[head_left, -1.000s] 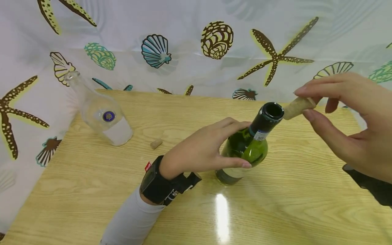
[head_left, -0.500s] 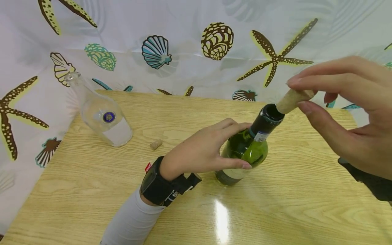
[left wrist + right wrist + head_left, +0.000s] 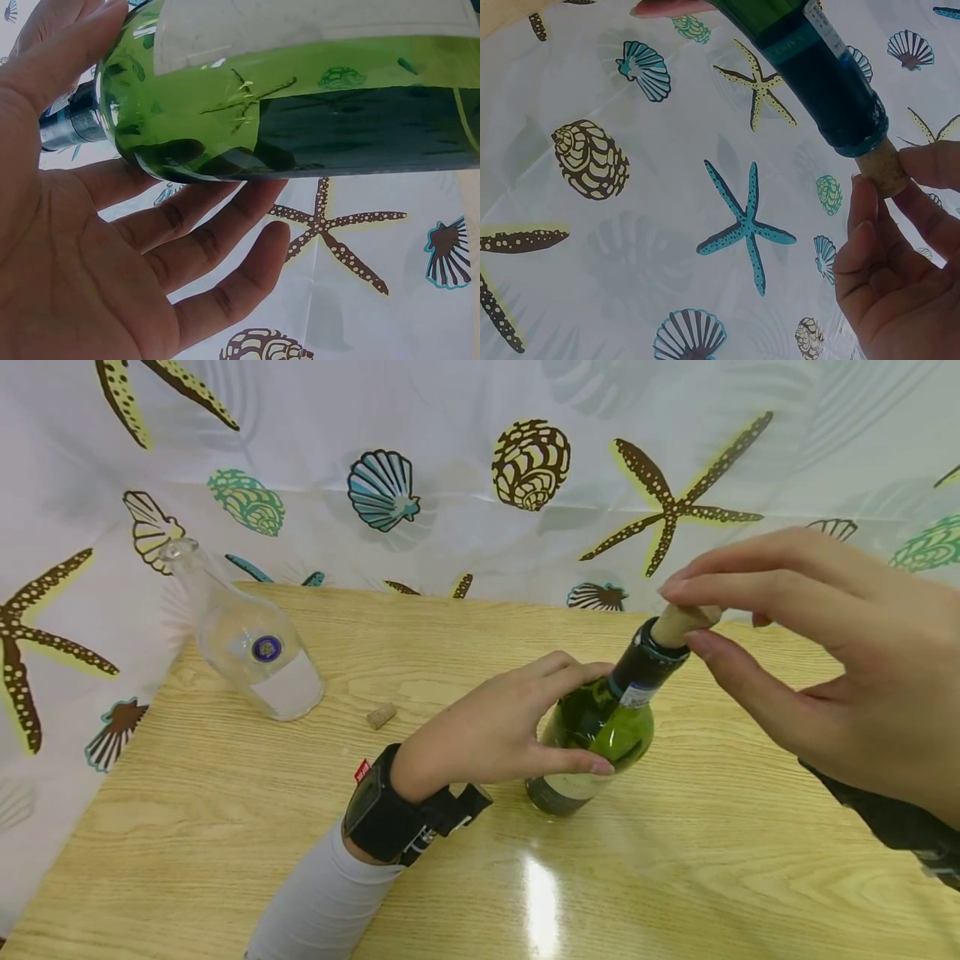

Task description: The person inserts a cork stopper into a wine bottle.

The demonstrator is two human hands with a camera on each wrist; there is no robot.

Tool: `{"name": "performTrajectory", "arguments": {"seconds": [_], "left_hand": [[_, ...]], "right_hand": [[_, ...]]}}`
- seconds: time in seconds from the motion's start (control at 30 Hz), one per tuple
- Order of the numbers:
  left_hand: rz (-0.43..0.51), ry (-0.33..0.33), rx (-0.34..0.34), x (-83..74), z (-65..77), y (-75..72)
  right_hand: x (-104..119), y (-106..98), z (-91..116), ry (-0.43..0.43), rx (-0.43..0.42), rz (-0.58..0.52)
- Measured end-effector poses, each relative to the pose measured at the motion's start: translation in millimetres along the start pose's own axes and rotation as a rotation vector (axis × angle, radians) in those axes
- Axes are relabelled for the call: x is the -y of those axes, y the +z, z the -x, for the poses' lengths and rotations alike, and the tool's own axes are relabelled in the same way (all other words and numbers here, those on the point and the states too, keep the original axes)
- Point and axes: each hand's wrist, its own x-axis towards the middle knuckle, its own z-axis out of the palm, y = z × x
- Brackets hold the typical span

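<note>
The person's right hand pinches a pale tan cylindrical cork, thumb on one side and fingertips on the other, the gap between them no wider than the cork itself. The cork sits at the mouth of a green glass wine bottle with a dark neck sleeve, one end inside the rim and the other poking out between the fingertips; I cannot tell how deep it goes.

The left hand grips that bottle round its body below the neck, thumb along the near side, fingers curved round the far side. From the left wrist, those fingers show spread, with gaps between them, and the little finger's tip lies off the outline of the glass.

The bottle stands on a light wood-grain table. To the person's left, well apart from it, are a clear glass bottle with a white label and blue round badge and a second, small brown cork lying on its side. A white cloth printed with starfish and shells hangs behind.
</note>
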Motion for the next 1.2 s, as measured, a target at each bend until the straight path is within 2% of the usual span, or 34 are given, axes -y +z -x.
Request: {"name": "performTrajectory", "arguments": {"seconds": [0.2,0.4,0.6,0.73,0.83,0.97,1.1,1.2], "left_hand": [[0.01,0.0,-0.008,0.6,0.0,0.5],[0.023,0.001,-0.004,0.3,-1.2,1.2],[0.044,0.004,-0.01,1.4,1.4,1.3],[0.062,0.034,-0.027,2.9,0.7,3.4],[0.124,0.07,-0.052,5.4,-0.6,6.8],[0.22,0.111,-0.088,10.9,-1.4,11.8],[0.269,0.11,-0.111,14.3,-1.4,15.8],[0.311,0.091,-0.133,14.9,-1.0,20.1]], "right_hand": [[-23.3,10.4,18.0,-0.026,-0.031,-0.01],[-8.3,15.3,18.8,-0.017,-0.064,-0.03],[0.9,24.8,21.0,-0.047,-0.038,-0.045],[0.3,27.0,23.7,-0.053,-0.05,-0.023],[0.6,22.8,23.4,-0.038,-0.048,-0.02],[-1.0,8.5,13.5,-0.026,0.026,0.011],[-4.2,-8.5,-0.9,-0.021,0.166,0.067],[-4.3,-15.7,-5.9,-0.018,0.224,0.089]]}}
